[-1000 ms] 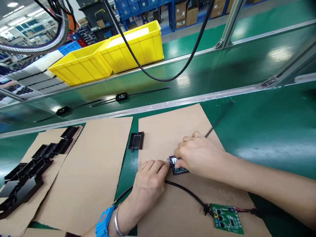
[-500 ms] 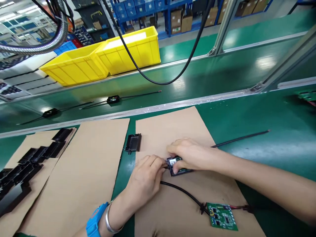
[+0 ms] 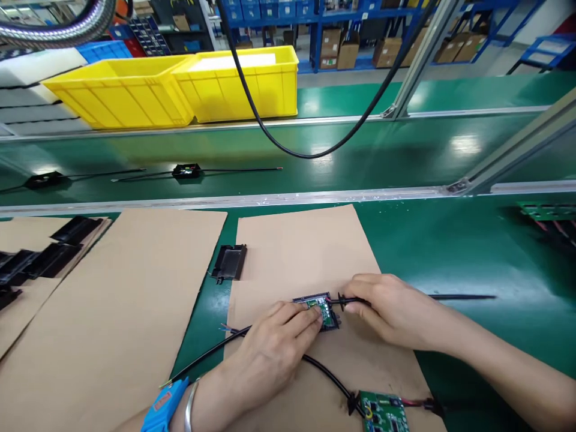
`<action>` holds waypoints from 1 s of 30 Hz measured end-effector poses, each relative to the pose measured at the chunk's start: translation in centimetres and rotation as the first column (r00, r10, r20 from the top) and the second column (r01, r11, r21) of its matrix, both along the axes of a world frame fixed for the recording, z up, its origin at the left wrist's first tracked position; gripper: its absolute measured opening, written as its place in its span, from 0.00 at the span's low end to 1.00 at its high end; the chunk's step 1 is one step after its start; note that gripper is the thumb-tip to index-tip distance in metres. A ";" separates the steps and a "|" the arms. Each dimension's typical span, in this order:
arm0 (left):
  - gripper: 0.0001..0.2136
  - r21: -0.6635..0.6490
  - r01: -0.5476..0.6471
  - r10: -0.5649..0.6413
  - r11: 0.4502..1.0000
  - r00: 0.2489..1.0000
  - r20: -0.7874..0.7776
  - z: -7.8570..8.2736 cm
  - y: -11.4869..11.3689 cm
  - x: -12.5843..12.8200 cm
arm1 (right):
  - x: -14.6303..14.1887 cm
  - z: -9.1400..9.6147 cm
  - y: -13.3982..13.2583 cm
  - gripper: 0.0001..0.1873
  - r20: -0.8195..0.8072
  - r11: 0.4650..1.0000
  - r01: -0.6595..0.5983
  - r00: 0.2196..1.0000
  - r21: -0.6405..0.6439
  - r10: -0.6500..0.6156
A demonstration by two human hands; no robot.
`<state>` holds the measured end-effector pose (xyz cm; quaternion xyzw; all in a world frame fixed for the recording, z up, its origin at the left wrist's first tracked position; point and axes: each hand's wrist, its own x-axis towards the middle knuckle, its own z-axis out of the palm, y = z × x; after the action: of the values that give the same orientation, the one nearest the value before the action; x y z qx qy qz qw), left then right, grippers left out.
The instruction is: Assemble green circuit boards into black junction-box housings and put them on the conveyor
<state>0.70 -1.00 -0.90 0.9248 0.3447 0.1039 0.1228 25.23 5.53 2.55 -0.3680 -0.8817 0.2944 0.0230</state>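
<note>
The left hand (image 3: 279, 341), at lower centre, lies palm down with its fingers together, the foremost fingertips on the small circuit board (image 3: 326, 308) in its shallow black housing (image 3: 333, 326). Whether the thumb closes on the housing from below cannot be told; the hand hides it. Board and housing sit just below the middle of the frame, over the right cardboard sheet (image 3: 297, 252). Right of them, the right hand (image 3: 389, 309) pinches a black lead (image 3: 351, 299) between thumb and fingers, just behind the collar near the housing; the lead's far end shows beyond the wrist, pointing to the right edge.

At the left edge, black shells (image 3: 56, 258) cluster on cardboard. The left cardboard sheet (image 3: 135, 300) comes next, and a strip of green tabletop (image 3: 450, 246) runs between it and the right sheet. A black tray-like case (image 3: 230, 263) straddles the right sheet's left edge, near the left hand but apart from it. A black cable (image 3: 216, 349) passes by the left hand toward the lower left. A metal rail (image 3: 288, 200) crosses above both sheets, with a stretch of cardboard between it and the hands. Close below the hands, at bottom centre-right, a larger green board (image 3: 382, 414) meets the frame's lower edge. Right of the right sheet, tabletop stretches beyond the right forearm, giving that arm sideways room.
</note>
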 end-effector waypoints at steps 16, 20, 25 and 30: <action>0.17 -0.090 0.014 -0.014 0.996 1.000 -0.005 0.6 0.3 -0.2 | -2.3 -0.4 -1.1 0.14 -0.045 0.962 -0.162 0.983 0.219 0.176; 0.17 -0.095 0.027 -0.029 0.995 0.999 -0.024 0.6 0.3 -0.3 | -1.3 -1.7 -1.3 0.16 -0.011 0.918 -0.230 0.969 0.322 0.246; 0.22 -0.067 -0.010 0.005 0.998 0.998 -0.067 0.9 0.2 -0.3 | -0.7 -2.0 -1.4 0.16 0.004 0.911 -0.219 0.973 0.350 0.232; 0.28 -0.043 0.003 -0.010 0.999 0.987 -0.159 1.5 0.4 0.7 | -1.7 -1.6 -1.3 0.12 0.098 0.910 -0.261 0.965 0.322 0.243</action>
<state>1.44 -0.56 0.61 0.9285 0.3524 0.0222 0.1149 23.58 4.22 0.93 -0.2500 -0.9590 0.1320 0.0218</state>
